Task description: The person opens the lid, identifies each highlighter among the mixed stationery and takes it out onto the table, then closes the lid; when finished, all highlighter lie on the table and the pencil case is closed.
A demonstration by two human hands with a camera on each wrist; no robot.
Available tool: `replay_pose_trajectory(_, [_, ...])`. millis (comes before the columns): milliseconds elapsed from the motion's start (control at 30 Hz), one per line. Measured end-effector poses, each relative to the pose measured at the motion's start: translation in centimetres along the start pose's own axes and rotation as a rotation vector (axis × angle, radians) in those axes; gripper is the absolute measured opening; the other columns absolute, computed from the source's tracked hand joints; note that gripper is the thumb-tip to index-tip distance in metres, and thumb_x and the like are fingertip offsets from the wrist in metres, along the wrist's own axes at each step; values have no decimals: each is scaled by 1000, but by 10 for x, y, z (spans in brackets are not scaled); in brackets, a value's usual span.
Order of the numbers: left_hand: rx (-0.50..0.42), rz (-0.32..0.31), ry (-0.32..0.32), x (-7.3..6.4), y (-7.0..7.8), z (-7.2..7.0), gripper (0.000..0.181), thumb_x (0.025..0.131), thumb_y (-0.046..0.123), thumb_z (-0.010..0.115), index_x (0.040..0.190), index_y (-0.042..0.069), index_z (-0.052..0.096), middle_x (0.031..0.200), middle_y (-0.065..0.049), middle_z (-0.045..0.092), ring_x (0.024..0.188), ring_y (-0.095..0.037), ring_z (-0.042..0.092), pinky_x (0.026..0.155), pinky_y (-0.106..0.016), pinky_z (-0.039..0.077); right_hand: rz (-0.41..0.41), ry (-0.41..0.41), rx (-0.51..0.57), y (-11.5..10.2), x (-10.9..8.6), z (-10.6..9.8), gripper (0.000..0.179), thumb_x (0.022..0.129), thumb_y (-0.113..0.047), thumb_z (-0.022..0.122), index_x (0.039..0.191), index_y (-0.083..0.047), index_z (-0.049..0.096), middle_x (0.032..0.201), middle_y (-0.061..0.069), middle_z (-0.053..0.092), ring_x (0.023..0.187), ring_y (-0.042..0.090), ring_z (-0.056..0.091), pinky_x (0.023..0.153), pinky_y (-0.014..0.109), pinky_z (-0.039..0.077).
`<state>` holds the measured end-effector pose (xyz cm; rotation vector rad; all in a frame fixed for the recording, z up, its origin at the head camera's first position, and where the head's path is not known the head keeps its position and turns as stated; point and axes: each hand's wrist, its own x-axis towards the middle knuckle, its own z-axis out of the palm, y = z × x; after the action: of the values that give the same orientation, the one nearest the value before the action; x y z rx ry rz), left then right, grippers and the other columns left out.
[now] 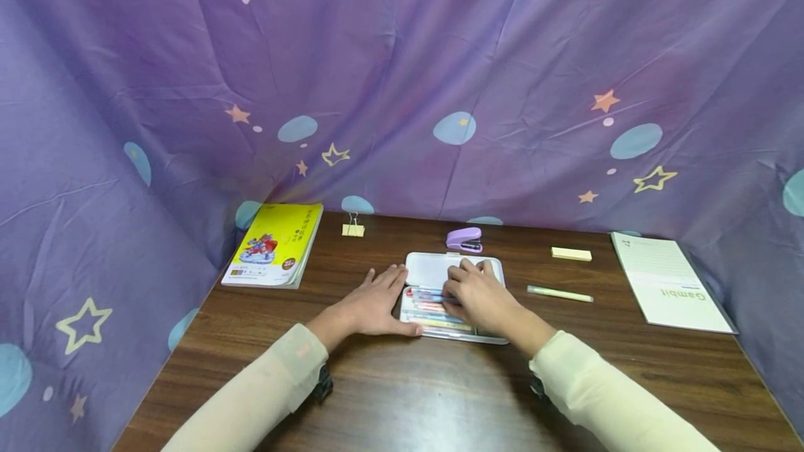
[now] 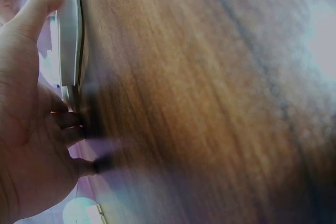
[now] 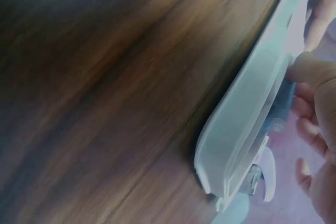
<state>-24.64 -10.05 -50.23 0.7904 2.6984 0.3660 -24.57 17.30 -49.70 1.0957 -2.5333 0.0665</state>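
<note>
An open white pencil case (image 1: 411, 314) lies on the table, its lid (image 1: 427, 269) folded back away from me. Several colourful pens (image 1: 433, 305) lie side by side in its tray. My left hand (image 1: 378, 304) rests spread at the left side of the case; its thumb touches the front rim, as the left wrist view also shows. Over the right part of the tray, my right hand (image 1: 480, 298) has its fingers curled and pinches a bluish pen (image 3: 281, 106). The right hand hides the pens' right ends.
A light green pen (image 1: 560, 294) lies right of the case. Behind stand a purple stapler (image 1: 463, 239), a yellow binder clip (image 1: 353, 230) and a pale yellow block (image 1: 571, 254). A yellow book (image 1: 273, 246) lies left, a notepad (image 1: 672, 284) right. Purple cloth (image 1: 389, 89) hangs around the table.
</note>
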Motion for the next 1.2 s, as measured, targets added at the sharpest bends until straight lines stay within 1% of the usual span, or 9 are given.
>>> replay_pose_trajectory(167, [1, -1, 10, 1, -1, 2, 133, 90, 91, 61, 178, 3, 12, 187, -16, 12, 176, -30, 10, 142, -59, 9, -80, 60, -77, 7, -3, -1, 19, 87, -29, 89, 85, -20, 73, 89, -4, 59, 90, 22, 55, 81, 50, 49])
replay_pose_trajectory(267, [-2, -3, 7, 1, 0, 1, 133, 90, 90, 62, 178, 3, 11, 187, -16, 11, 176, -30, 10, 142, -59, 9, -117, 89, -108, 12, -6, -2, 20, 87, -30, 89, 87, -18, 72, 91, -2, 60, 92, 24, 56, 84, 52, 49])
replay_pose_trajectory(367, [-6, -3, 2, 0, 1, 0, 133, 91, 90, 62, 178, 4, 11, 188, -15, 10, 176, -30, 9, 142, -59, 8, -148, 130, -135, 17, -11, -2, 22, 88, -30, 88, 89, -16, 72, 93, 0, 61, 94, 27, 57, 85, 53, 49])
replay_pose_trajectory(533, [1, 0, 4, -1, 1, -1, 132, 91, 90, 61, 178, 4, 11, 188, -15, 10, 176, -31, 9, 142, -59, 8, -186, 202, -139, 28, -20, -4, 23, 88, -28, 88, 91, -13, 72, 94, 3, 63, 95, 30, 58, 85, 55, 50])
replay_pose_trajectory(667, [8, 3, 6, -1, 1, 0, 132, 91, 90, 61, 178, 3, 12, 188, -15, 10, 175, -32, 10, 142, -60, 9, -185, 225, -127, 40, -30, -6, 25, 85, -26, 91, 92, -12, 72, 94, 2, 62, 93, 29, 57, 84, 55, 51])
replay_pose_trajectory(767, [13, 4, 3, -2, 1, -1, 132, 91, 91, 61, 178, 4, 11, 188, -15, 9, 176, -32, 9, 142, -60, 8, -167, 233, -126, 50, -40, -8, 26, 83, -25, 94, 91, -12, 72, 94, 2, 63, 92, 28, 58, 83, 55, 50])
replay_pose_trajectory(967, [16, 5, 5, -2, 2, -1, 133, 90, 92, 60, 178, 4, 12, 188, -14, 10, 175, -31, 10, 142, -59, 9, -117, 200, -127, 71, -66, -14, 28, 81, -22, 97, 95, -11, 75, 95, 3, 65, 93, 27, 59, 83, 59, 49])
replay_pose_trajectory(1133, [24, 8, 6, 0, 1, 1, 134, 89, 93, 58, 178, 4, 11, 188, -15, 11, 175, -31, 10, 142, -60, 10, -94, 185, -150, 90, -90, -20, 24, 82, -16, 91, 98, -10, 75, 95, 4, 64, 91, 29, 59, 79, 60, 48])
replay_pose_trajectory(1200, [29, 10, 10, 0, 0, 1, 134, 89, 94, 58, 178, 4, 11, 188, -15, 11, 175, -31, 10, 142, -60, 10, -88, 189, -154, 98, -100, -22, 19, 86, -17, 85, 99, -9, 74, 95, 6, 64, 91, 31, 59, 77, 59, 47])
